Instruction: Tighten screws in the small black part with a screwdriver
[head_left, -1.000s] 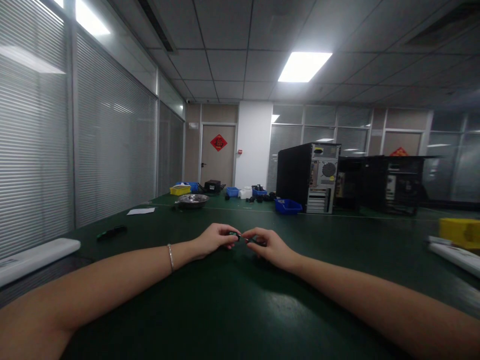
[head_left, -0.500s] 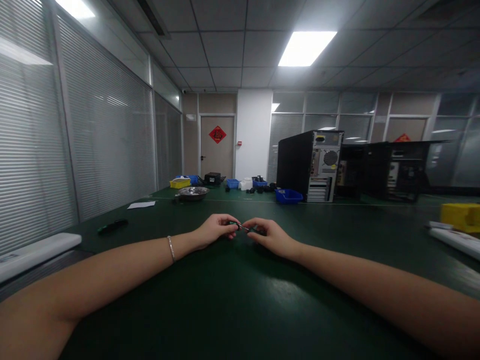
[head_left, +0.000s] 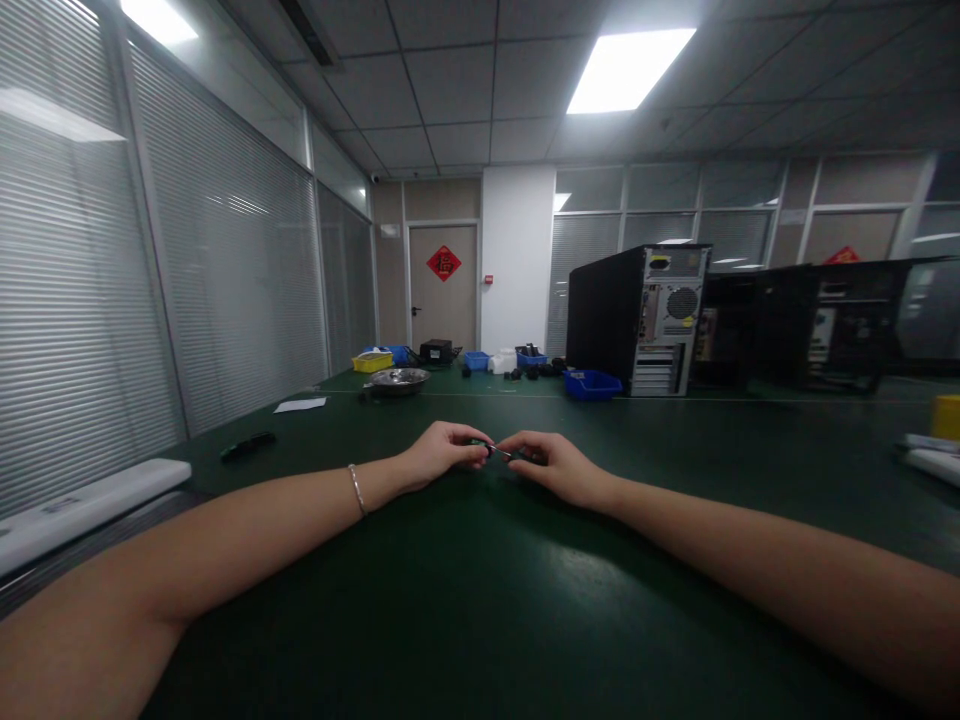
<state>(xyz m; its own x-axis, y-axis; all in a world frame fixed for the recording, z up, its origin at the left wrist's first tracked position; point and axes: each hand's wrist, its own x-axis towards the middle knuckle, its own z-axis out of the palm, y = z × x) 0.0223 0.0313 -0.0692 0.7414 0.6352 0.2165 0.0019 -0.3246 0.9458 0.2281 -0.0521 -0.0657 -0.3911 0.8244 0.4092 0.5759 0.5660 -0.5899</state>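
Head: small part [head_left: 489, 449] in left hand [head_left: 448, 452]

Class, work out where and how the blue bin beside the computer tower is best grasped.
Probably by the near rim of the blue bin, coming from above and the wearer's side, fingers inside and thumb outside. Its top is open and its near wall exposed, while the computer tower crowds its right end.

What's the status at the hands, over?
Left hand pinching dark piece; right hand on thin shaft; blue bin beyond, apart from both hands.
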